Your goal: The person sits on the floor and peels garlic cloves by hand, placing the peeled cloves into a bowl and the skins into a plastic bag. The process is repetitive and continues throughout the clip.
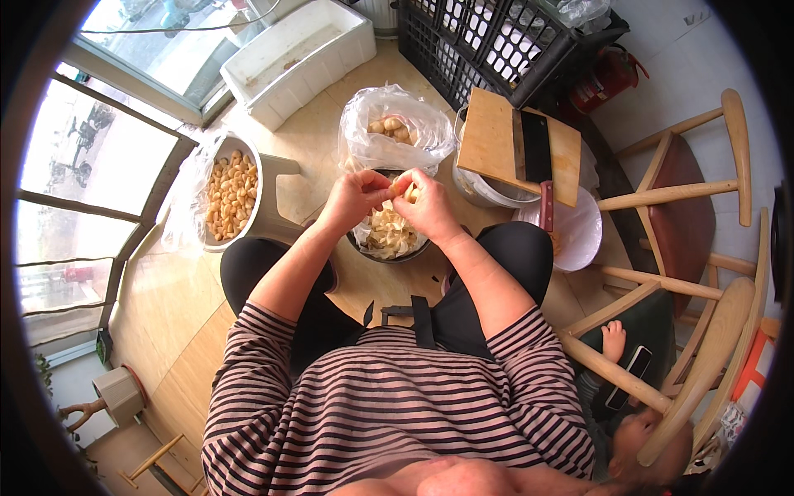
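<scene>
My left hand [358, 197] and my right hand [425, 204] meet above a dark bowl lined with garlic skins [388, 234]. Both pinch a small piece of garlic [395, 183] between their fingertips, and further pale garlic [412, 194] shows in the right palm. Just beyond the bowl, whole garlic bulbs [391, 128] lie in a clear plastic bag [363, 111]. To the left, many peeled garlic cloves [231, 195] fill a container with a plastic bag around its side, on a stool [279, 186].
A cleaver [537, 149] rests on a wooden board [487, 139] over a white bucket [474, 186]. Beside it is a white basin [586, 232]. A foam box [304, 71] and black crates [471, 46] stand ahead. Wooden chairs [676, 198] and another person's hand [613, 341] are at right.
</scene>
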Tool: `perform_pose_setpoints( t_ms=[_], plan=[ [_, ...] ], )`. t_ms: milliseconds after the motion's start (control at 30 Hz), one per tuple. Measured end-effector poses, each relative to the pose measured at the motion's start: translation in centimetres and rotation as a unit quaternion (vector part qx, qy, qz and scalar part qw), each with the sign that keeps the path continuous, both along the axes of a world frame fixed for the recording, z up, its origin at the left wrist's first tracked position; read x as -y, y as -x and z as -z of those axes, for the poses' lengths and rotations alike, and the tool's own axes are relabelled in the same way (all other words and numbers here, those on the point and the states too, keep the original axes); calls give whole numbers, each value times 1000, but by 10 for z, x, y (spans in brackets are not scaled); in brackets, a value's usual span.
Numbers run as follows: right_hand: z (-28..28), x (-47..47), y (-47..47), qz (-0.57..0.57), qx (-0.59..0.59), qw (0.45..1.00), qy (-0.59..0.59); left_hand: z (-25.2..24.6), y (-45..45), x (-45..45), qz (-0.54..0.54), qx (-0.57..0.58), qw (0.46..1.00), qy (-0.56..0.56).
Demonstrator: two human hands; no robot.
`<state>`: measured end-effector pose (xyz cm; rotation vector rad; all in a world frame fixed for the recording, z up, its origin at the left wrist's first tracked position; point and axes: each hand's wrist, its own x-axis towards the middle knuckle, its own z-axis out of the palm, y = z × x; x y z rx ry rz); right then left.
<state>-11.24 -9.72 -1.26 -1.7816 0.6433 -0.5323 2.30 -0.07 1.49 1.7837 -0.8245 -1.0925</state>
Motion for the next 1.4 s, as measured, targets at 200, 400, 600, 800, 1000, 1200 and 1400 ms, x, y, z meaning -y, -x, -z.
perform_pose_setpoints(
  t_ms=[200,400,600,800,1000,1200,1400],
  plan=[
    [-3,2,2,-56,33,985,-159,5,-2,-2,-8,-38,998,42],
    [-12,7,7,-86,98,920,-370,6,-7,-3,-1,-143,988,62],
    [-19,10,6,-33,90,896,-434,7,-6,-1,-48,-249,961,114],
    [-21,7,5,-47,99,879,-463,9,-1,2,-47,-178,973,140],
    [-18,7,6,-31,83,913,-397,4,9,4,-82,-82,977,177],
    [-10,2,-1,30,56,998,-19,-7,3,2,-97,-70,991,61],
    [-13,-3,-3,55,88,989,103,-10,-3,0,-64,-141,988,18]
  ],
)
